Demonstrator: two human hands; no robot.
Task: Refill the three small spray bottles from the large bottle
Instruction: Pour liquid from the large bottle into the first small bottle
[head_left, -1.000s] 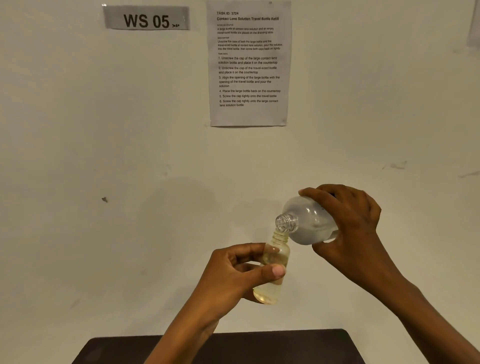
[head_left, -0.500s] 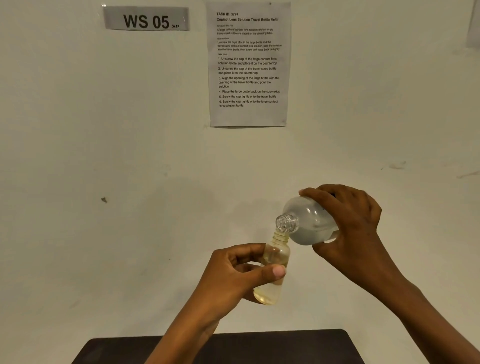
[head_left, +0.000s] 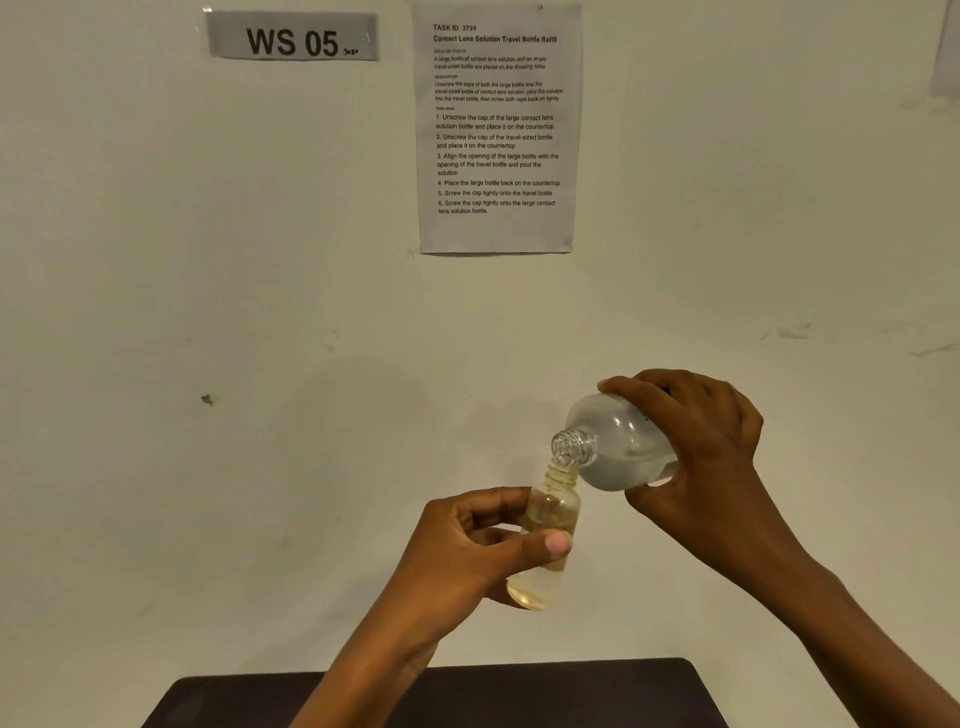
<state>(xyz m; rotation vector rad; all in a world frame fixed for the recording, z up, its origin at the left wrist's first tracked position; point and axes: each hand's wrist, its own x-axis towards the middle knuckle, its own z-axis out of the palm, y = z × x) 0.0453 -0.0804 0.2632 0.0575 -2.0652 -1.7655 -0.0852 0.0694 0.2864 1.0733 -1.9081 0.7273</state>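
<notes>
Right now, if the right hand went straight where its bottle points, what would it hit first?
Probably the small bottle, at its neck, held by the left hand. The right hand tips the large bottle mouth-first at it.

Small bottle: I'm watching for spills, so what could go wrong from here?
1. The mouth of the large bottle looks wider than the neck of the small bottle, so liquid may run down the outside.
2. The left hand and right hand hold both in the air above the dark table; a wobble could break alignment.
</notes>
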